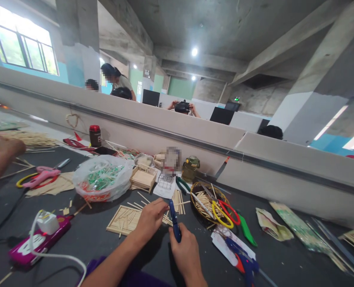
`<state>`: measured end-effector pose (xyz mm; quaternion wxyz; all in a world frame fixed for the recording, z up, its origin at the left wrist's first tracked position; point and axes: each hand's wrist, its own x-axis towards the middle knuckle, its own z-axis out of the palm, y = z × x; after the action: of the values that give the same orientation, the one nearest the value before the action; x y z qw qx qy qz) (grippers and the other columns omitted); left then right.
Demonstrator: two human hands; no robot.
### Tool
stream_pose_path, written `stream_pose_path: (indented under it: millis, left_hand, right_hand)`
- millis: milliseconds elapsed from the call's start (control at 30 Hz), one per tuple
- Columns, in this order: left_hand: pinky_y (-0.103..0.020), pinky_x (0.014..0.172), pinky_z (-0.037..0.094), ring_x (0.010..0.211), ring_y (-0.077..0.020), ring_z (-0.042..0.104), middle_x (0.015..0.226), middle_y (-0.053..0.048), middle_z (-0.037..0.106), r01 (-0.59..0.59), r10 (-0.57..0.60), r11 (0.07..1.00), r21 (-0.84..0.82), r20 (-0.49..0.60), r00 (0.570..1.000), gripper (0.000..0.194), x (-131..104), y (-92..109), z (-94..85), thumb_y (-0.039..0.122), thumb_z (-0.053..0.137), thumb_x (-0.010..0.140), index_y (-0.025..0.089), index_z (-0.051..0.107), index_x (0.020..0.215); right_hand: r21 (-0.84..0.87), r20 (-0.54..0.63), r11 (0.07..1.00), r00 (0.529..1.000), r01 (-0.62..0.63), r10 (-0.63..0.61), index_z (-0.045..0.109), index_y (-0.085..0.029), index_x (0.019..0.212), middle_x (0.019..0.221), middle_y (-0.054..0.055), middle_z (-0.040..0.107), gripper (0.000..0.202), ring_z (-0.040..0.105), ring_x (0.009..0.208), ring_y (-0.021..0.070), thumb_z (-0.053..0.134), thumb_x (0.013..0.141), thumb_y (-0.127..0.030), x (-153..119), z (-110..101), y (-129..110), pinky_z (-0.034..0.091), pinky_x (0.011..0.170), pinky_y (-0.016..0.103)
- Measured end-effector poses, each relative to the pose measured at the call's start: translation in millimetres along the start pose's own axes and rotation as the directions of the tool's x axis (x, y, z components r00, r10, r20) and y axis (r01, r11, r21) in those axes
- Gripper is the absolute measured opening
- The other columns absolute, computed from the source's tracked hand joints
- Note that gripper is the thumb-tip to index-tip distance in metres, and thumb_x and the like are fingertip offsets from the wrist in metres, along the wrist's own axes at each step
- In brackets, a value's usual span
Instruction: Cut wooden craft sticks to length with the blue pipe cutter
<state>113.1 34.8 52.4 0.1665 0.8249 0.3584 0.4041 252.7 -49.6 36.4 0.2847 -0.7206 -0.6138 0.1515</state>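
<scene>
My left hand (153, 217) is closed in a pinch on a thin wooden stick (183, 203), which sticks out sideways past the head of a blue hand cutter. My right hand (185, 249) is wrapped round the handles of that blue cutter (173, 217), its head up beside my left fingertips. Whether the blades touch the stick is too small to tell. Loose sticks (179, 201) lie on the table just behind the hands. To the left, a shallow wooden tray (113, 227) has short sticks lying across it.
A wicker basket (195, 207) holds cut sticks and scissors (221, 215). A blue glue gun (244, 255) lies at right on a paper card. Further left are a plastic bag of small packets (123, 171), a purple power strip (18, 253) and a co-worker's hand (11, 147). A low partition (153, 127) runs behind.
</scene>
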Motion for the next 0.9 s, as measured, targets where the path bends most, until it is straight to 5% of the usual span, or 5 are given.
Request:
stream_pose_path:
  millis: [900]
  left_hand:
    - [-0.020, 0.051, 0.025, 0.053, -0.0086, 0.032, 0.053, 0.006, 0.037, 0.334, -0.237, 0.847, -0.412, 0.269, 0.933, 0.028, 11.6, -14.2, -8.6, 0.028, 0.054, 0.080, 0.015, 0.050, 0.055]
  right_hand:
    - [-0.018, -0.030, 0.997, 0.997, 0.070, -0.071, 0.060, -0.022, 0.085, 0.071, 0.003, 0.071, 0.019, 0.069, 0.072, 0.0205, 0.046, 0.092, -0.034, -1.0, 5.0, 5.2, 0.036, 0.058, 0.023]
